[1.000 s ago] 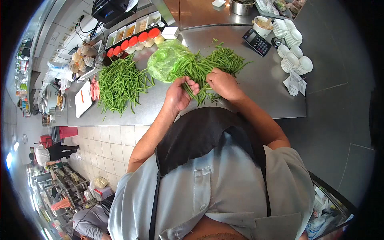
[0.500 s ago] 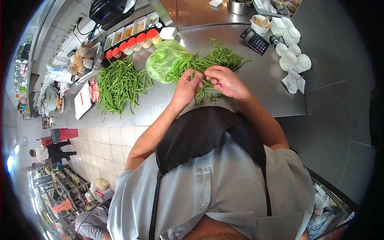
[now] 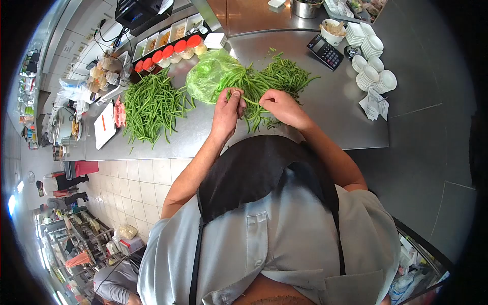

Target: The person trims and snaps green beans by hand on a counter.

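A green bean (image 3: pixel 250 101) stretches between my hands above the steel table. My left hand (image 3: pixel 226 113) is closed around one end, and my right hand (image 3: pixel 285 109) pinches near the other end. Behind them, long green beans (image 3: pixel 246 81) spill from a light-green plastic bag (image 3: pixel 207 76). More beans (image 3: pixel 291 72) lie loose just beyond my right hand, with small bits around them. To the left, a large heap of green beans (image 3: pixel 154 109) spreads over the table. Some beans beneath my hands are partly hidden.
Red-lidded jars (image 3: pixel 180 47) line the table's back edge beside white containers of ingredients (image 3: pixel 163 38). A calculator (image 3: pixel 325 52), a paper cup (image 3: pixel 333 31) and stacked white dishes (image 3: pixel 368 76) stand at right. A white board (image 3: pixel 105 127) lies far left. People (image 3: pixel 63 184) stand in the background.
My hands have moved apart, the left one shifting left, and the bean now shows stretched between them. In the background, a second person has come into clearer view.
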A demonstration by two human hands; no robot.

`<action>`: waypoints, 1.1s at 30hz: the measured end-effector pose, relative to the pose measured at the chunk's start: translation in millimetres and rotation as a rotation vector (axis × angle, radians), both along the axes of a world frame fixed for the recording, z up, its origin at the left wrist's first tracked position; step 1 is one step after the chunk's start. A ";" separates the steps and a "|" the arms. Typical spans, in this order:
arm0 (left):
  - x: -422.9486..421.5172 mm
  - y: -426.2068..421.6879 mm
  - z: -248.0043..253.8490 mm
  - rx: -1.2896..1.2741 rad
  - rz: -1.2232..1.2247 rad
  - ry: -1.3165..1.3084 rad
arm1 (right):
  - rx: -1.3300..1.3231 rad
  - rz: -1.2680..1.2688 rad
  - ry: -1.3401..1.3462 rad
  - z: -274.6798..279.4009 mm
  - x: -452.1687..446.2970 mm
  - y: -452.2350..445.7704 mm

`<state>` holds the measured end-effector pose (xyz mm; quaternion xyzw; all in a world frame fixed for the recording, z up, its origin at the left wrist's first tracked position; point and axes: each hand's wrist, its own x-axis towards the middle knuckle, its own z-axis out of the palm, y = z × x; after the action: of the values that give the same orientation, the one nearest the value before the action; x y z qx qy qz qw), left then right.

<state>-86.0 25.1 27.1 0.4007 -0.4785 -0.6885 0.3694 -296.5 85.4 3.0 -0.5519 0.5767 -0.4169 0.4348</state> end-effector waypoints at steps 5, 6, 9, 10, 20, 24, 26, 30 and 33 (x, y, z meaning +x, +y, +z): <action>-0.2 5.9 3.2 -0.061 -0.020 -0.002 | 0.008 -0.001 0.027 0.9 1.0 0.2; 1.2 7.3 3.8 -0.061 -0.032 0.015 | 0.005 0.001 0.026 1.3 1.1 0.6; 5.9 12.5 6.8 -0.026 -0.064 0.152 | -0.004 0.025 -0.051 -5.0 3.2 -1.6; 8.0 13.4 8.8 -0.008 -0.073 0.212 | 0.136 0.058 -0.397 -6.5 2.3 -2.5; 78.2 -14.1 -8.9 0.387 0.158 0.394 | 0.127 0.163 0.362 5.8 34.3 13.9; 83.7 -8.2 -20.1 0.266 0.023 0.104 | 0.057 0.273 0.786 7.4 64.2 16.9; 78.5 -1.6 -31.2 0.125 -0.104 -0.119 | 0.074 0.267 0.849 5.8 73.0 14.6; 59.9 4.4 -39.4 -0.607 -0.365 -0.550 | 0.026 0.141 0.864 -13.5 82.6 12.7; 52.7 -3.8 -27.2 -0.899 -0.459 -0.813 | -0.066 0.017 0.857 -14.9 83.2 17.3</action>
<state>-33.3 21.3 -0.1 0.3232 -0.8953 -0.2759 0.1338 -213.3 102.7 -11.9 -0.6936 0.6869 -0.1645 0.1415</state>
